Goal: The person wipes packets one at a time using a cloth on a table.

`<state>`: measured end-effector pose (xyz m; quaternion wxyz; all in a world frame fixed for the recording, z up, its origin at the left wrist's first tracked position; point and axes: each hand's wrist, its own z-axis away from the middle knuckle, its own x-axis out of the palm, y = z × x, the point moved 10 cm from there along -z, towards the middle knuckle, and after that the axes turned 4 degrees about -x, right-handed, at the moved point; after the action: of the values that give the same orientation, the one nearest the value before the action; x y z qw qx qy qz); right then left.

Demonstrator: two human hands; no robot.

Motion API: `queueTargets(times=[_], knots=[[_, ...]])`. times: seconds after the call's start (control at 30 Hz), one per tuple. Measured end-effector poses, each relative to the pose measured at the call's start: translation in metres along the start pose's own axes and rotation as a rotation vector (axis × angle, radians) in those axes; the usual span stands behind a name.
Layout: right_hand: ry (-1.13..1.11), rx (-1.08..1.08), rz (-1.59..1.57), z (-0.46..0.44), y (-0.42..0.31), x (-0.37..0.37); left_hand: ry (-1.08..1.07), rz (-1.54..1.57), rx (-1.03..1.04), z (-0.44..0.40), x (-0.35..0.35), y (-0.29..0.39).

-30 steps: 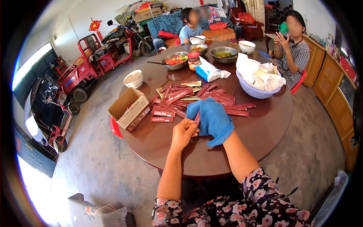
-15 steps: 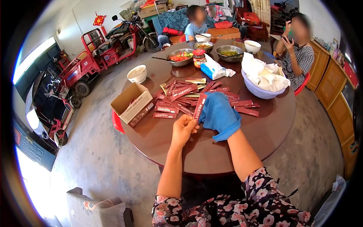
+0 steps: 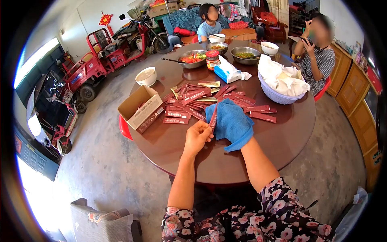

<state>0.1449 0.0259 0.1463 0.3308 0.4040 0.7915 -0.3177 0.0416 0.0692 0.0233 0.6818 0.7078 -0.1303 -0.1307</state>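
Note:
A slim dark-red stick packet (image 3: pixel 213 120) is pinched by its lower end in my left hand (image 3: pixel 197 136), fingers closed. A blue cloth (image 3: pixel 230 123) is draped over my right hand (image 3: pixel 249 146) and hides its fingers; the cloth touches the packet's side. Beyond both hands lies a loose pile of similar red packets (image 3: pixel 195 97), a few showing gold sides. To the left of the pile stands an open cardboard box (image 3: pixel 150 111) with more red packets inside. Several packets (image 3: pixel 263 117) lie to the right of the cloth.
Farther back on the round table (image 3: pixel 169 151) are a white bowl (image 3: pixel 146 76), metal dishes of food (image 3: pixel 192 59), a red-lidded jar (image 3: pixel 212 60) and a tissue pack (image 3: pixel 227 71). A purple basket (image 3: pixel 280 92) holds white cloth or paper. Two people sit across the table.
The packet has turned, so its narrow edge now faces me more. The blue cloth and my right hand have shifted slightly left against it. The pile looks unchanged.

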Motion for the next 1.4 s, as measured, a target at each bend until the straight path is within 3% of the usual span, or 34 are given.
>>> queueTargets(times=[0.23, 0.27, 0.33, 0.37, 0.43, 0.53, 0.6, 0.73, 0.8, 0.83, 0.9, 0.93, 0.97, 1.1, 1.2, 1.3, 1.4], knots=[[-0.007, -0.001, -0.004, 0.002, 0.015, 0.017, -0.021, 0.011, 0.005, 0.001, 0.002, 0.001], [0.015, 0.145, -0.766, 0.004, 0.044, 0.051, -0.005, 0.025, 0.006, 0.0, 0.001, 0.0], [0.036, 0.295, -1.53, 0.005, 0.051, 0.077, 0.011, 0.038, 0.006, -0.001, -0.002, -0.001], [-0.013, 0.152, -1.15, 0.003, 0.043, 0.072, 0.023, 0.032, -0.001, -0.001, -0.003, -0.002], [-0.057, 0.017, -0.769, 0.006, 0.024, 0.074, 0.034, 0.025, -0.01, -0.002, -0.004, -0.005], [0.231, 0.289, -1.052, 0.019, 0.03, 0.055, 0.031, 0.018, -0.001, -0.003, -0.002, -0.006], [-0.005, 0.439, -1.391, 0.023, 0.02, 0.073, 0.072, 0.033, 0.05, -0.003, -0.005, -0.003], [-0.066, 0.519, -1.476, 0.03, 0.023, 0.087, 0.125, 0.002, 0.072, -0.004, -0.01, -0.005], [0.117, -0.031, -0.538, 0.018, 0.012, 0.053, 0.193, -0.068, 0.064, 0.0, -0.012, 0.002], [0.118, -0.03, -0.538, 0.015, 0.007, 0.049, 0.192, -0.069, 0.063, 0.002, -0.011, 0.008], [0.237, 0.53, -1.591, 0.022, 0.03, 0.071, 0.301, -0.206, 0.063, 0.009, -0.021, 0.019], [0.237, 0.53, -1.592, 0.023, 0.036, 0.071, 0.301, -0.207, 0.062, 0.008, -0.023, 0.017], [0.133, 0.245, -0.947, 0.015, 0.033, 0.051, 0.349, -0.12, 0.088, 0.008, -0.032, 0.015], [-0.031, -0.133, 0.072, 0.009, -0.004, 0.064, 0.427, 0.064, 0.176, 0.009, -0.042, 0.019], [0.0, -0.341, -0.433, 0.023, -0.009, 0.085, 0.421, 0.155, 0.173, 0.006, -0.05, 0.006], [-0.063, -0.074, -0.758, 0.02, -0.004, 0.082, 0.367, 0.118, 0.202, 0.001, -0.05, 0.005], [-0.152, -0.052, -0.857, 0.024, -0.008, 0.082, 0.436, 0.2, 0.199, 0.003, -0.056, 0.006]])
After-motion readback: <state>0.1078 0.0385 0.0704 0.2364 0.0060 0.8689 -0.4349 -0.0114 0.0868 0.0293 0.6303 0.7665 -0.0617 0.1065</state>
